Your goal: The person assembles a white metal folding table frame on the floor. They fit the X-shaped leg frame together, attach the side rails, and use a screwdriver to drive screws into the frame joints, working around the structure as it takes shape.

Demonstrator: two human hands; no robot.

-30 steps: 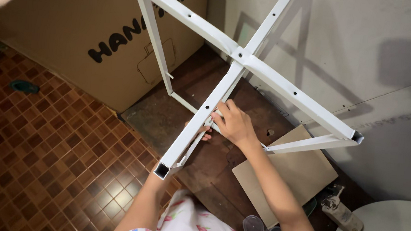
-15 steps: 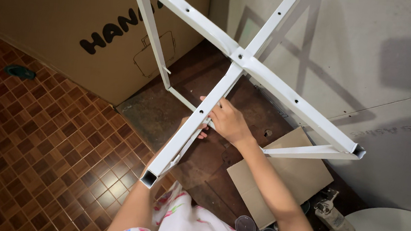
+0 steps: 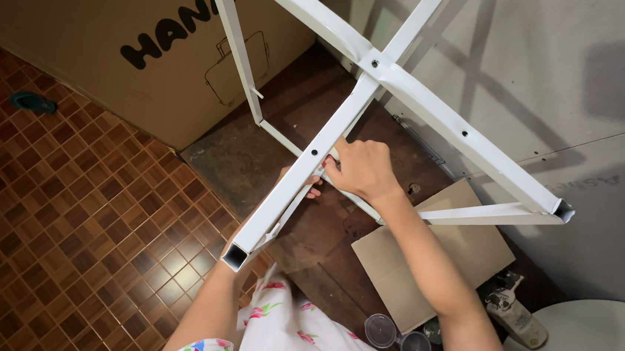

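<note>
Nearest, two clear plastic cups (image 3: 396, 338) and a cardboard sheet (image 3: 431, 270) lie on the floor. Above them the left hand (image 3: 304, 186), mostly hidden, grips under the white metal frame (image 3: 347, 119) – its bars crossing at mid-air. The right hand (image 3: 361, 168) pinches a thin brace there. Seemingly a fitting step; next calls for steadying the bar.

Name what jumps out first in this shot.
The white metal frame, its square tubes crossing at upper centre, fills the view. Just below the crossing, the right hand grips the tube that runs down-left, and the left hand is mostly hidden under that tube. A large cardboard box stands upper left behind the brown tiled floor.
</note>
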